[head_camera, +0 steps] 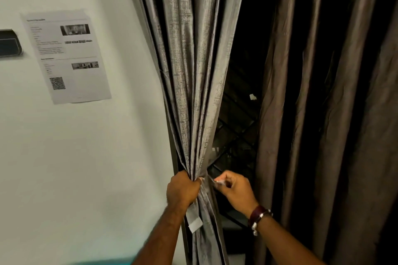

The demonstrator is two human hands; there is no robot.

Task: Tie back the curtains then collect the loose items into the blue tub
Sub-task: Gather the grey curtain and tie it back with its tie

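A grey textured curtain (189, 66) hangs gathered into a narrow bunch beside the white wall. My left hand (183, 189) grips the bunch at its narrowest point. A grey tieback strap (194, 219) hangs down below that hand, its pale end loose. My right hand (234, 189) pinches the strap's other end just right of the bunch. A second, brown curtain (323, 103) hangs spread out on the right. The blue tub is not in sight, apart from a teal strip (103, 262) at the bottom edge that I cannot identify.
Between the two curtains a dark window (239, 118) with a metal grille shows. A printed paper sheet (66, 56) with a QR code is stuck on the white wall, and a dark device (9, 43) is mounted at the far left.
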